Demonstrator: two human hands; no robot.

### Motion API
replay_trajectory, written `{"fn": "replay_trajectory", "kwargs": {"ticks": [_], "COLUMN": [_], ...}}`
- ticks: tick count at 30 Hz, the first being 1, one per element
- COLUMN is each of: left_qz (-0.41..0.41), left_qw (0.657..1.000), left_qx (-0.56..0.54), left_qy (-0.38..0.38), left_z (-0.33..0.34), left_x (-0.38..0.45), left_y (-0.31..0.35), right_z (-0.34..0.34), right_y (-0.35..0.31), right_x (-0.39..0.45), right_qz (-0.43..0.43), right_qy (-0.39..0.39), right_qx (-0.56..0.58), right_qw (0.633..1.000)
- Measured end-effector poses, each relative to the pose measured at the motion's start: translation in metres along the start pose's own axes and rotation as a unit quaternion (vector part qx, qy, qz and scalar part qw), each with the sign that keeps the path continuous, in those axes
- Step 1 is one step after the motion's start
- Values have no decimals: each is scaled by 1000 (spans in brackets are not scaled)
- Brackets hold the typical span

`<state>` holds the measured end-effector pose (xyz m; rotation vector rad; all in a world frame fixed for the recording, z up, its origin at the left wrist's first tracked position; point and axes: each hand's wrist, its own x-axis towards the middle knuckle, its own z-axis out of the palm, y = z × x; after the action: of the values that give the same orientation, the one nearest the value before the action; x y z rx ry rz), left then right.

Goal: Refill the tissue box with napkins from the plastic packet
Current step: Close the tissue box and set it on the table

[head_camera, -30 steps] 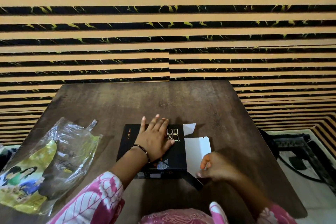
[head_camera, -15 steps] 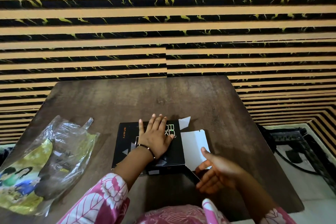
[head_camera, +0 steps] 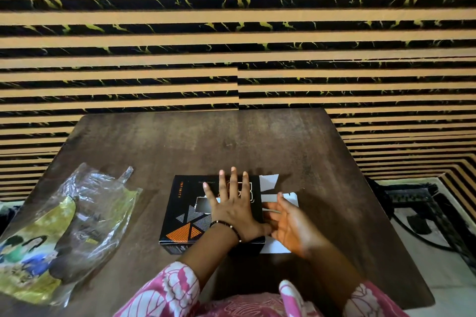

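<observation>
— Our left hand (head_camera: 233, 210) lies flat, fingers spread, pinning the box (head_camera: 190, 216) at mid-worktop (head_camera: 257, 141); the right hand (head_camera: 288, 224), fingers straight, pushes the white end flaps (head_camera: 269, 183).

— Light, thin card, likely; we'd hold it by its edges. The packet (head_camera: 67, 229) on the left looks crumpled, slippery; contents unclear.

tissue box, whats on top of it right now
The left hand lies flat on the tissue box, fingers spread, partly covering its top slot. What is inside cannot be seen.
</observation>
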<state>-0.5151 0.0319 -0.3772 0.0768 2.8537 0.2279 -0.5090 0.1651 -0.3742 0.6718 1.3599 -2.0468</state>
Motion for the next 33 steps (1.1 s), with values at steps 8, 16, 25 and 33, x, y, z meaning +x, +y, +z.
{"fn": "replay_trajectory", "kwargs": {"ticks": [8,16,25,33], "left_qz": [7,45,71,71], "left_qw": [999,998,996,996], "left_qx": [25,23,35,38], "left_qy": [26,30,27,34], "left_z": [1,4,2,2], "left_x": [-3,-2,-4,-5], "left_y": [2,-1,3,3], "right_z": [14,-4,-28,-41], "right_y": [-53,-17,2,16], "right_x": [28,18,14,13], "right_qz": [-322,-158,-201,-188], "right_qy": [142,69,210,239], "right_qx": [-535,-359,-284,-321], "right_qw": [768,917,914,897]}}
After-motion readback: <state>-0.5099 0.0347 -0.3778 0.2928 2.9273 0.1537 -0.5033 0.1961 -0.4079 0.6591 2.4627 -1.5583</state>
